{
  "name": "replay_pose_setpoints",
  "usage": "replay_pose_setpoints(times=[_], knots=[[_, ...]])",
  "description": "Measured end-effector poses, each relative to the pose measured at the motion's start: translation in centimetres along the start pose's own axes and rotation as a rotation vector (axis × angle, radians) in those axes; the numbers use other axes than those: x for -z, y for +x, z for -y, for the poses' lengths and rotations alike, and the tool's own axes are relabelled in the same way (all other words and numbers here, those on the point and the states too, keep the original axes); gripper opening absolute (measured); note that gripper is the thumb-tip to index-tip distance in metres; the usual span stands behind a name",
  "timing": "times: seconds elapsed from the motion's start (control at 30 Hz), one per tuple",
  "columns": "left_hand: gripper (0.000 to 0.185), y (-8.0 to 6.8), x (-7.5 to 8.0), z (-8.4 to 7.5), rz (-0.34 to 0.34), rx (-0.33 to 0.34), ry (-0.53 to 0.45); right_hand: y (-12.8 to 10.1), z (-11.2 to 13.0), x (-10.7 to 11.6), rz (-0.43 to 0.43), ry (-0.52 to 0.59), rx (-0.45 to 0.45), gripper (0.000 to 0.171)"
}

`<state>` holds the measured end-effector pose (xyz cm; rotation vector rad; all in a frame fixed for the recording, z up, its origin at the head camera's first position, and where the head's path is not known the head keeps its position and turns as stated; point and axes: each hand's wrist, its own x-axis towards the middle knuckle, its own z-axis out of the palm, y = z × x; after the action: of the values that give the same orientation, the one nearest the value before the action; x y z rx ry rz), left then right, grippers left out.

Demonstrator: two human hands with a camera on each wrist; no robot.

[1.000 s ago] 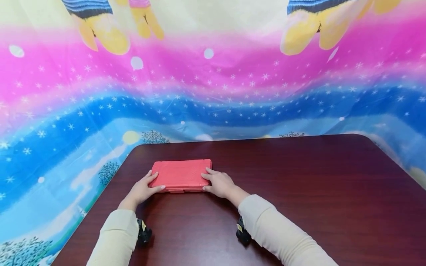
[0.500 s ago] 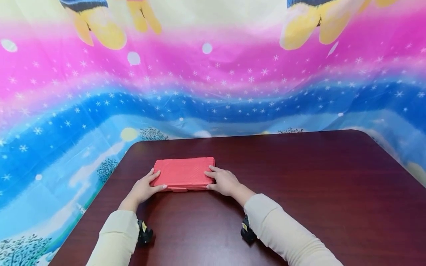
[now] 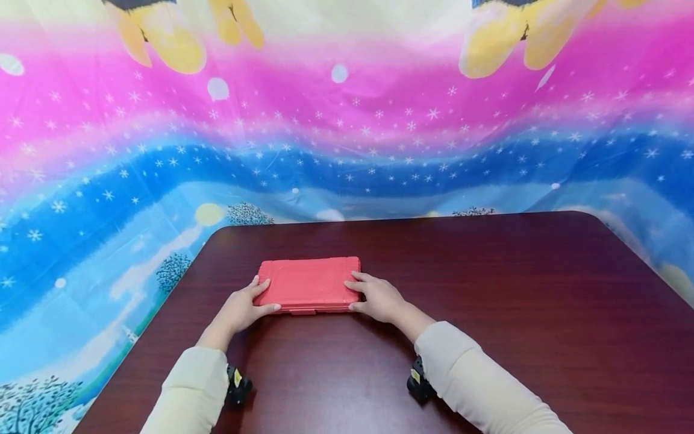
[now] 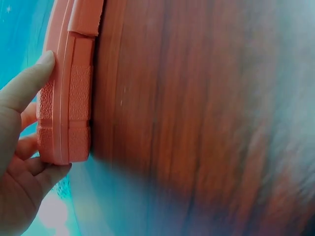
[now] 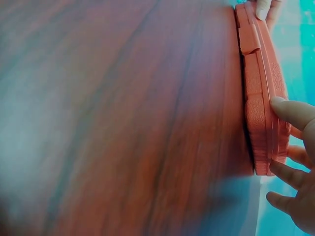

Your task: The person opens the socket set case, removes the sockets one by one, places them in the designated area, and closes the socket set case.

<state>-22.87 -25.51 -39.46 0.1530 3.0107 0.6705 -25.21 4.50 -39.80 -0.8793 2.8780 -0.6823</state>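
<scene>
A flat red plastic case (image 3: 309,284) lies closed on the dark wooden table (image 3: 488,289), near its far left part. My left hand (image 3: 245,305) grips the case's left end, thumb along the front edge and fingers on top. My right hand (image 3: 378,296) grips the right end the same way. In the left wrist view the left hand (image 4: 19,147) wraps the case's (image 4: 66,103) corner, beside a latch tab (image 4: 86,17). The right wrist view shows the right hand (image 5: 295,167) round the other corner of the case (image 5: 261,98).
A bright cloth (image 3: 336,132) with pink and blue bands and white stars hangs behind the table and falls past its left edge. Black wrist cameras (image 3: 237,384) (image 3: 420,383) sit under both cream sleeves. Bare table top spreads to the right and towards me.
Both hands, still holding the case's ends, have moved it a little to the right across the table. The grip looks the same.
</scene>
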Motion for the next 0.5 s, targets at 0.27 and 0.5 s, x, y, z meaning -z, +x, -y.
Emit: replay_pose_setpoints(times=[0.27, 0.5], knots=[[0.080, -0.7, -0.9, -2.0, -0.035, -0.037, 0.045, -1.9, -0.9, 0.5, -0.024, -0.002, -0.014, 0.054], [0.075, -1.2, -1.5, -3.4, -0.046, -0.087, 0.058, -3.6, -1.8, 1.1, -0.030, -0.035, -0.003, 0.054]])
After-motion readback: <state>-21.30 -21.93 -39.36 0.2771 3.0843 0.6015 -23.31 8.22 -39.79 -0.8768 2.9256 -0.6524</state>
